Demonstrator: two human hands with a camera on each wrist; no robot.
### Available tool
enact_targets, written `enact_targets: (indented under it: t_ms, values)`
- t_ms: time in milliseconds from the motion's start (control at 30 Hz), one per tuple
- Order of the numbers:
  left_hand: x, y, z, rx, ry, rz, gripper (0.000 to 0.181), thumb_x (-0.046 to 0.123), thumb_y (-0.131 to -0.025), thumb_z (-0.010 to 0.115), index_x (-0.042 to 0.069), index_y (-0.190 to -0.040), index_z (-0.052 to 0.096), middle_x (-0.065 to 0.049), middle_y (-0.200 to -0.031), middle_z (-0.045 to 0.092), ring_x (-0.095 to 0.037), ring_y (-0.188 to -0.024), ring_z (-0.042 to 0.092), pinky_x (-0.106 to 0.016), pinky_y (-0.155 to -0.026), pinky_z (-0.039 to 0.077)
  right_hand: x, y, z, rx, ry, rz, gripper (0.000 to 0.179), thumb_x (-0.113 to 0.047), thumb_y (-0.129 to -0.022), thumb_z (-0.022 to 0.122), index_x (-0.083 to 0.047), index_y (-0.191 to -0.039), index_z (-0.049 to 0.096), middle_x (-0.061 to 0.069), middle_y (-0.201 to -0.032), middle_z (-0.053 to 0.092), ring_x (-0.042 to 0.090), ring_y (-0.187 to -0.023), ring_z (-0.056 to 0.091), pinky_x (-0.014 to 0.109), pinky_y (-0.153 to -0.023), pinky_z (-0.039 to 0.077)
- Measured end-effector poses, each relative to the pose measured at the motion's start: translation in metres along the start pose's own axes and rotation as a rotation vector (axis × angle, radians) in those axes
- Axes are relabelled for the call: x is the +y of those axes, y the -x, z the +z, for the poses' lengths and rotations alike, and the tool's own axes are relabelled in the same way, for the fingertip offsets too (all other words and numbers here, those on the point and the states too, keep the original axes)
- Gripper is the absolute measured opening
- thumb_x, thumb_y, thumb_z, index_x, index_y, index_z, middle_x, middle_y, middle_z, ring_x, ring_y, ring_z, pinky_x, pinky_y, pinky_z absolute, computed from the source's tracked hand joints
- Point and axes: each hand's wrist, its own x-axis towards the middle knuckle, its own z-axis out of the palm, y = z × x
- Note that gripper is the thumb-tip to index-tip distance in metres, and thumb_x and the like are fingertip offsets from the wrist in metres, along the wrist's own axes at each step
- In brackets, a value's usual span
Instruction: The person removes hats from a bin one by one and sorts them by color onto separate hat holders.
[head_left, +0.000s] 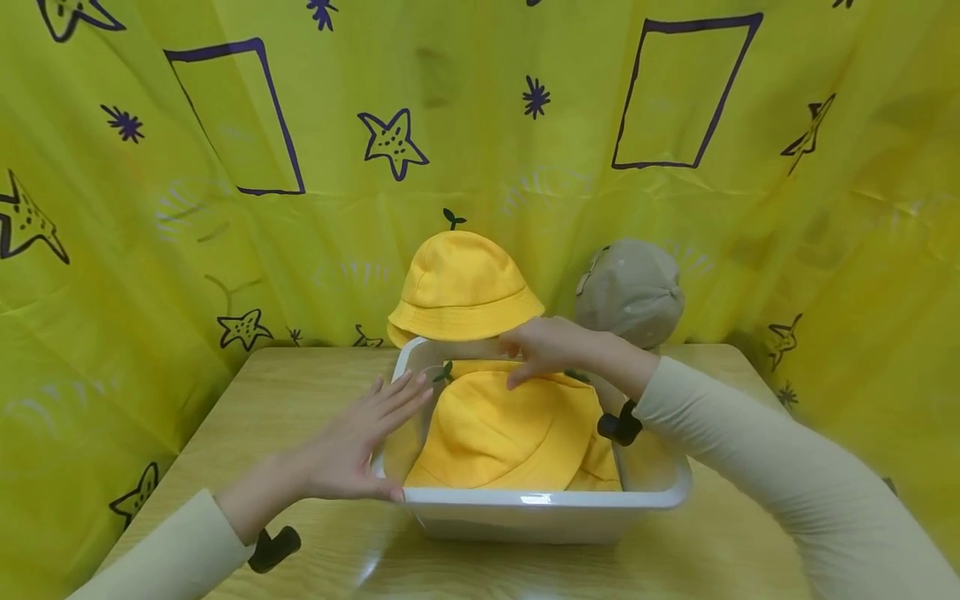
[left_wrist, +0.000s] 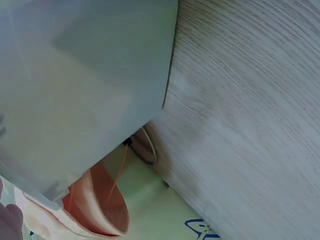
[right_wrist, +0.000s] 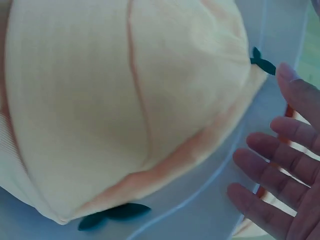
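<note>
A white plastic bin (head_left: 525,499) stands on the table and holds yellow bucket hats (head_left: 510,433), with green sprouts on top. My left hand (head_left: 360,442) is at the bin's left side, fingers straight, thumb at the near left corner of the rim. Over the back of the bin reaches my right hand (head_left: 551,343), its fingers loosely bent and nothing between them. In the right wrist view, this hand (right_wrist: 285,165) is beside the hats (right_wrist: 80,100), apart from them. Another yellow bucket hat (head_left: 465,279) sits upright behind the bin.
A beige cap (head_left: 632,292) stands at the back right of the wooden table (head_left: 315,392). Yellow curtains (head_left: 465,67) with dark drawings hang close behind and along both sides. The bin's outer wall (left_wrist: 100,75) fills much of the left wrist view.
</note>
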Motion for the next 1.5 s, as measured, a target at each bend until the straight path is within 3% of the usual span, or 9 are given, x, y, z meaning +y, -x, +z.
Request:
enact_targets:
  t_ms: [200,433,533,633,700,800,933,1267,1500]
  values:
    - [-0.002,0.002,0.004,-0.039,0.018,0.028,0.106,0.083,-0.079,0.020,0.005,-0.151,0.016,-0.012,-0.159,0.007,-0.034,-0.145,0.005,-0.042,-0.118,-0.005,0.003,-0.004,0.012,-0.101,-0.038,-0.026,0.046,-0.034,-0.079,0.076,-0.005,-0.113,0.064,0.005,-0.095,0.067,0.014,-0.082,0.061,0.027,-0.072,0.051]
    - [-0.004,0.003,0.007,-0.056,0.070,0.030,0.105,0.083,-0.079,0.019,0.006,-0.152,0.015,-0.011,-0.159,0.005,-0.040,-0.143,0.009,-0.063,-0.111,0.011,0.004,-0.011,0.024,-0.124,0.002,-0.022,0.037,-0.032,-0.073,0.081,-0.007,-0.090,0.060,-0.004,-0.069,0.048,0.009,-0.064,0.042,0.022,-0.061,0.037]
    - [-0.004,0.004,0.006,-0.061,0.079,0.025,0.105,0.082,-0.079,0.020,0.007,-0.152,0.014,-0.011,-0.159,0.005,-0.040,-0.143,0.009,-0.064,-0.110,0.012,0.002,-0.013,0.030,-0.147,0.001,0.000,0.046,-0.031,-0.071,0.082,-0.004,-0.101,0.060,-0.002,-0.078,0.053,0.011,-0.070,0.046,0.025,-0.066,0.042]
    - [-0.004,0.003,0.004,-0.069,0.073,0.013,0.106,0.083,-0.079,0.022,0.007,-0.152,0.013,-0.011,-0.159,0.005,-0.036,-0.144,0.009,-0.063,-0.111,0.012,0.000,-0.013,0.034,-0.179,-0.024,0.019,0.063,-0.029,-0.073,0.082,0.001,-0.121,0.055,0.006,-0.101,0.060,0.017,-0.087,0.055,0.031,-0.081,0.048]
    - [-0.004,0.003,0.003,-0.076,0.069,0.008,0.106,0.083,-0.079,0.023,0.007,-0.152,0.012,-0.010,-0.159,0.004,-0.032,-0.145,0.007,-0.062,-0.112,0.011,0.000,-0.012,0.036,-0.186,-0.034,0.016,0.064,-0.026,-0.075,0.080,0.003,-0.125,0.053,0.011,-0.112,0.060,0.021,-0.095,0.057,0.034,-0.087,0.049]
    - [-0.003,0.003,0.003,-0.084,0.065,0.004,0.105,0.082,-0.079,0.025,0.008,-0.152,0.012,-0.010,-0.159,0.004,-0.027,-0.146,0.005,-0.060,-0.113,0.009,0.003,-0.011,0.038,-0.143,-0.057,-0.034,0.039,-0.015,-0.079,0.075,-0.001,-0.111,0.058,0.004,-0.094,0.060,0.015,-0.082,0.055,0.027,-0.075,0.048]
    - [-0.002,0.003,0.003,-0.086,0.053,0.004,0.105,0.082,-0.080,0.025,0.008,-0.152,0.012,-0.010,-0.159,0.004,-0.028,-0.146,0.005,-0.059,-0.114,0.009,0.008,-0.009,0.036,-0.071,-0.097,-0.128,0.013,-0.008,-0.083,0.068,-0.009,-0.088,0.056,-0.005,-0.070,0.044,0.008,-0.064,0.042,0.020,-0.059,0.037]
    - [-0.002,0.005,0.006,-0.085,0.052,0.000,0.104,0.081,-0.081,0.025,0.007,-0.152,0.013,-0.011,-0.159,0.005,-0.028,-0.146,0.006,-0.042,-0.118,-0.003,-0.001,0.009,0.017,0.055,-0.134,-0.204,0.012,-0.010,-0.085,0.066,-0.014,-0.079,0.056,-0.009,-0.068,0.044,0.005,-0.065,0.042,0.019,-0.059,0.038]
    - [-0.002,0.005,0.007,-0.078,0.038,-0.005,0.104,0.081,-0.081,0.025,0.007,-0.152,0.010,-0.012,-0.159,0.005,-0.027,-0.146,0.006,-0.046,-0.117,0.002,-0.007,0.031,0.006,0.279,-0.125,-0.345,0.019,-0.003,-0.079,0.069,-0.012,-0.074,0.052,-0.007,-0.065,0.040,0.003,-0.061,0.037,0.019,-0.055,0.035]
